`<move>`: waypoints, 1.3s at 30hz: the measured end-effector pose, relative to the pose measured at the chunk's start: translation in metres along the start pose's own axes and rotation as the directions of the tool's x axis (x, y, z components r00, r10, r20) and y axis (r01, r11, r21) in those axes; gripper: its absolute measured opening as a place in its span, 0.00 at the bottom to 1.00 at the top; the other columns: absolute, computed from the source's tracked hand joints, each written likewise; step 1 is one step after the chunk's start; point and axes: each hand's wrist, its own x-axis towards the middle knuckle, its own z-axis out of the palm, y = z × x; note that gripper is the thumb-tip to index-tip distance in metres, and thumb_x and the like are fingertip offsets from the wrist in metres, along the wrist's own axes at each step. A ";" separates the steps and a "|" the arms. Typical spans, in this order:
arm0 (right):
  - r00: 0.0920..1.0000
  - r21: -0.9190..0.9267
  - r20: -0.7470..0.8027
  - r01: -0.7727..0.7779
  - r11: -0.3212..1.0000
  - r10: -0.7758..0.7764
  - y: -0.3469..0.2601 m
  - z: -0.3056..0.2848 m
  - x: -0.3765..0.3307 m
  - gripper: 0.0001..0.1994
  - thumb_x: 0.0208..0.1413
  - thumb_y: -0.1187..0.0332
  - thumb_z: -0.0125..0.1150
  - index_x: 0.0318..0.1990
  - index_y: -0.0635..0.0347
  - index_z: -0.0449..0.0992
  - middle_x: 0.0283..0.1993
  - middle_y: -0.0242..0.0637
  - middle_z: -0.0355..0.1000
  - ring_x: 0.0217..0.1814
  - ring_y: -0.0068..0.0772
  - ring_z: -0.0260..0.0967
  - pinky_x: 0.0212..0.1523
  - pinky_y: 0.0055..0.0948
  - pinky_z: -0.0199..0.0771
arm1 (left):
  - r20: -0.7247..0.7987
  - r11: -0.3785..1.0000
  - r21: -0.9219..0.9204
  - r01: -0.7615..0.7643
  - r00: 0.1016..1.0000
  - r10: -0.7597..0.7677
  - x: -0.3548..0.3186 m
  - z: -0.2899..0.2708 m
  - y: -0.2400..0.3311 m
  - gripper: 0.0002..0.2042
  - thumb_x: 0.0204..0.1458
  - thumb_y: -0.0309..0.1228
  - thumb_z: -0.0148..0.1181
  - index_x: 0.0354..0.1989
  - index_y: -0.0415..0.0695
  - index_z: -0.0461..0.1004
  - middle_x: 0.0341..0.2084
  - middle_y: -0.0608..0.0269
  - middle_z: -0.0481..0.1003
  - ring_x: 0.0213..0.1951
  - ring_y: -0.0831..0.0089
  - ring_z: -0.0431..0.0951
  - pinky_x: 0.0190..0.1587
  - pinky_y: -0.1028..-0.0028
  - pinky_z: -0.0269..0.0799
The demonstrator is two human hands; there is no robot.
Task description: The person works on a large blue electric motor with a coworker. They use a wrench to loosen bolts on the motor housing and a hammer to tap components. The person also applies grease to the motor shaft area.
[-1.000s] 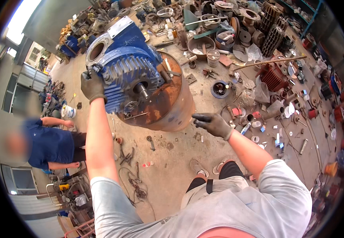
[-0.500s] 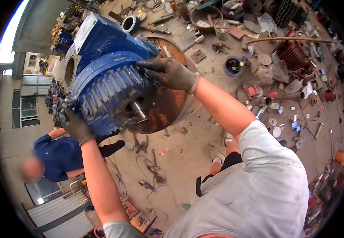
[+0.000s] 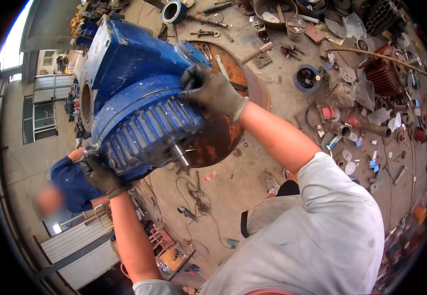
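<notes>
A big blue cast housing (image 3: 139, 59) with a finned end cover (image 3: 149, 120) rests on a rusty round drum (image 3: 223, 145). From the cover's middle juts a bright steel shaft (image 3: 180, 154). My right hand (image 3: 213, 91), in a dark work glove, is closed at the flange's right edge, fingertips pinched together; whatever they hold is hidden. At the flange's lower left edge my gloved left hand (image 3: 101, 171) is closed too, its fingers curled in against the rim. What lies between those fingers cannot be made out.
A flat metal bar (image 3: 221, 68) lies on the drum top behind my right hand. Another person in dark blue (image 3: 78, 184) is at the left. Metal parts, buckets (image 3: 296, 28) and a red finned casing (image 3: 383, 71) crowd the right floor. Cables and a power tool (image 3: 186, 212) lie below.
My right fingers, stretched along the flange before, are now curled into a pinch. The left fingers have also drawn in at the rim. The whole view has shifted slightly.
</notes>
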 end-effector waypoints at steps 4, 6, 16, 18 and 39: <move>0.999 -0.041 -0.028 0.016 0.999 -0.017 0.006 0.002 0.004 0.22 0.48 0.66 0.82 0.51 0.56 0.80 0.35 0.30 0.75 0.40 0.25 0.74 0.48 0.28 0.78 | 0.010 0.990 -0.140 0.018 1.000 -0.016 -0.001 0.005 0.003 0.18 0.73 0.42 0.52 0.51 0.37 0.78 0.43 0.65 0.80 0.42 0.77 0.77 0.47 0.72 0.73; 0.995 0.016 -0.053 0.083 0.996 -0.082 0.007 0.004 -0.001 0.23 0.48 0.66 0.82 0.52 0.57 0.80 0.37 0.32 0.75 0.41 0.26 0.75 0.49 0.29 0.78 | 0.008 0.992 -0.124 0.035 0.999 -0.035 -0.003 0.009 0.006 0.18 0.73 0.42 0.52 0.51 0.37 0.78 0.43 0.65 0.81 0.42 0.78 0.77 0.47 0.72 0.73; 0.854 -0.348 -0.203 0.395 0.850 -0.480 0.015 0.031 -0.008 0.21 0.52 0.67 0.80 0.52 0.55 0.80 0.45 0.36 0.78 0.43 0.29 0.78 0.46 0.30 0.82 | -0.003 0.972 -0.236 0.001 1.000 -0.002 -0.012 0.017 0.009 0.15 0.72 0.41 0.56 0.40 0.41 0.77 0.32 0.71 0.76 0.35 0.80 0.71 0.41 0.73 0.68; 0.918 -0.235 -0.200 0.293 0.927 -0.341 0.017 0.035 -0.014 0.21 0.53 0.67 0.80 0.54 0.56 0.80 0.46 0.36 0.78 0.44 0.28 0.78 0.47 0.28 0.81 | -0.001 0.990 -0.137 -0.030 1.000 0.030 -0.013 0.016 0.017 0.16 0.72 0.41 0.55 0.41 0.40 0.77 0.32 0.69 0.77 0.35 0.78 0.72 0.41 0.71 0.69; 0.736 -0.566 0.235 0.635 0.526 -0.636 -0.151 0.186 -0.057 0.17 0.64 0.67 0.71 0.56 0.66 0.76 0.54 0.45 0.77 0.55 0.37 0.78 0.59 0.34 0.79 | 0.312 -0.009 -0.925 0.380 0.747 -0.587 -0.188 -0.103 -0.155 0.10 0.70 0.25 0.50 0.54 0.41 0.76 0.42 0.62 0.77 0.44 0.67 0.79 0.60 0.62 0.78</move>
